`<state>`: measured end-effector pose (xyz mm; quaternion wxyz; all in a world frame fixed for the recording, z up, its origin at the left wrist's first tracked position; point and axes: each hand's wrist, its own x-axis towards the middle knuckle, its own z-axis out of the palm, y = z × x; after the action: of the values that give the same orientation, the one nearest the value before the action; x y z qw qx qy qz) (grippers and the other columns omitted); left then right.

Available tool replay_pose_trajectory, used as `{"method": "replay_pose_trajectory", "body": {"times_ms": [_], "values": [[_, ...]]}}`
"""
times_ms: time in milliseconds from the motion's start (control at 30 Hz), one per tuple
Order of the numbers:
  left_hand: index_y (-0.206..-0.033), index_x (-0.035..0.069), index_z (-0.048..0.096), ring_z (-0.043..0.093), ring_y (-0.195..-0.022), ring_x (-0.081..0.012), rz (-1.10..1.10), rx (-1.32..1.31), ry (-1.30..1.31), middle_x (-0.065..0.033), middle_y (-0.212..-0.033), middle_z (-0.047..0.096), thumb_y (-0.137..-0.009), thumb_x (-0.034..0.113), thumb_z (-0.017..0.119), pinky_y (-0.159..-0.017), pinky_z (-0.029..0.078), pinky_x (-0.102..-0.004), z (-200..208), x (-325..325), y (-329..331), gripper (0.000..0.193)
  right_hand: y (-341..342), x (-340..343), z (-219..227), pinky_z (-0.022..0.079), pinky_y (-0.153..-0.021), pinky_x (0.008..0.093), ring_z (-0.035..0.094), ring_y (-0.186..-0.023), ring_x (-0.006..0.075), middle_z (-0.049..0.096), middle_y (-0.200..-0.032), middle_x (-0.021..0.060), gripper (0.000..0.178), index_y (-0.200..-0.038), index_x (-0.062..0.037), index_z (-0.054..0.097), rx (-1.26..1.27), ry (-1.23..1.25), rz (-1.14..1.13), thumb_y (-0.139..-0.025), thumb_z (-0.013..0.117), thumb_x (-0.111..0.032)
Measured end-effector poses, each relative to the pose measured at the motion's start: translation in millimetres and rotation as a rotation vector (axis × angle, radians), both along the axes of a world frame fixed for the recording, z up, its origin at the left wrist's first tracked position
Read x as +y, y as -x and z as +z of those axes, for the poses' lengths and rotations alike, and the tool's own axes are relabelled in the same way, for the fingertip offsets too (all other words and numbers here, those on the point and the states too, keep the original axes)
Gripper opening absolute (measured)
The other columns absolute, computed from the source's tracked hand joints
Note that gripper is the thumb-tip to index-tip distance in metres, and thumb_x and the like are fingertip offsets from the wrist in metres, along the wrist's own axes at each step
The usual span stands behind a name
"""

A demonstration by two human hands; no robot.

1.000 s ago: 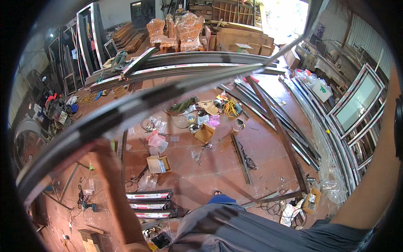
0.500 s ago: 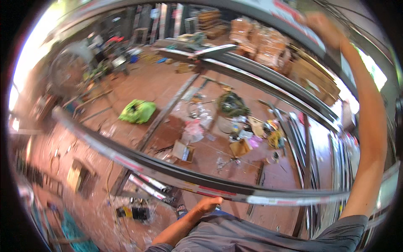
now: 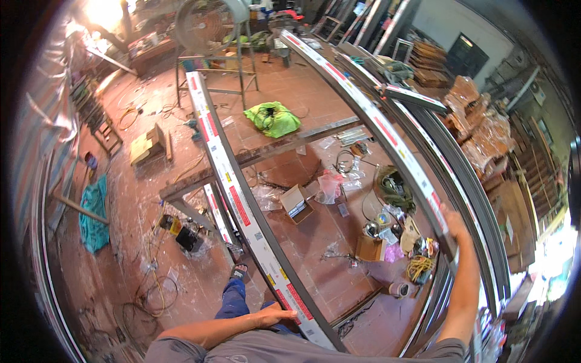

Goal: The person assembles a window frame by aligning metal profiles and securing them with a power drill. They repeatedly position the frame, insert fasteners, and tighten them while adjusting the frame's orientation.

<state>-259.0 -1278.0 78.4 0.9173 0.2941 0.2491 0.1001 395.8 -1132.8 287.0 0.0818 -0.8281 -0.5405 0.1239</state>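
A long dark metal profile (image 3: 235, 187), its top face covered in white protective film with red labels, runs from the upper left down to my body. My left hand (image 3: 275, 316) grips its near side low down, with the fingers partly hidden. A second similar metal profile (image 3: 378, 121) runs roughly alongside, farther to the right. My right hand (image 3: 455, 225), arm stretched forward, is closed around its right edge. Under the left profile, a rusty support beam (image 3: 248, 156) crosses the workspace.
More dark profiles (image 3: 478, 212) lie stacked at the right, near plastic-wrapped bundles (image 3: 475, 121). On the tiled floor are a green bag (image 3: 272, 119), an open cardboard box (image 3: 296, 204) and a black-and-yellow tool (image 3: 181, 233). A drum fan (image 3: 212, 24) on a stand is at the back.
My right hand has come down from high at the upper right, and its profile is lower. The view has turned, and both profiles now slant from upper left to lower right.
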Motion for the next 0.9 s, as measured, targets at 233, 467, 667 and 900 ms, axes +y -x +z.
{"method": "replay_pose_trajectory", "body": {"times_ms": [233, 467, 667, 900], "values": [[-0.145, -0.001, 0.056, 0.058, -0.131, -0.0265, -0.02, 0.087, 0.056, -0.0139, -0.142, 0.063, -0.1, 0.048, 0.069, -0.113, 0.044, -0.0427, -72, -44, -4, 0.067, 16, 9, -105, 0.047, -0.101, 0.047, 0.068, -0.114, 0.0418, 0.073, -0.115, 0.0312, 0.096, -0.122, 0.0079, 0.071, 0.282, 0.12, -0.134, -0.097, 0.044, -0.081], [-0.151, 0.003, 0.052, 0.054, -0.135, -0.0265, -0.191, 0.08, 0.115, -0.0128, -0.148, 0.059, -0.099, 0.053, 0.068, -0.115, 0.041, -0.0429, -57, -25, -31, 0.074, -43, -12, -179, 0.046, -0.103, 0.0473, 0.066, -0.114, 0.0423, 0.071, -0.115, 0.0302, 0.092, -0.116, 0.0046, 0.074, 0.13, 0.144, -0.236, -0.098, 0.041, -0.08], [-0.154, 0.007, 0.051, 0.056, -0.132, -0.0251, -0.248, 0.003, -0.061, -0.0101, -0.147, 0.06, -0.095, 0.056, 0.073, -0.112, 0.044, -0.0437, -100, -28, -28, 0.08, 47, 5, -152, 0.048, -0.1, 0.0536, 0.06, -0.12, 0.0461, 0.063, -0.133, 0.0276, 0.069, -0.138, -0.0002, 0.06, -0.248, -0.197, -0.046, -0.099, 0.059, -0.057], [-0.138, 0.008, 0.068, 0.07, -0.114, -0.0314, -0.298, 0.725, -0.625, -0.0171, -0.128, 0.073, -0.087, 0.067, 0.073, -0.098, 0.054, -0.0438, -75, 28, 65, 0.079, 274, 44, -176, 0.044, -0.109, 0.05, 0.055, -0.126, 0.0425, 0.059, -0.135, 0.0262, 0.059, -0.14, 0.0019, 0.057, 0.04, -0.503, 0.283, -0.095, 0.075, -0.032]]}}
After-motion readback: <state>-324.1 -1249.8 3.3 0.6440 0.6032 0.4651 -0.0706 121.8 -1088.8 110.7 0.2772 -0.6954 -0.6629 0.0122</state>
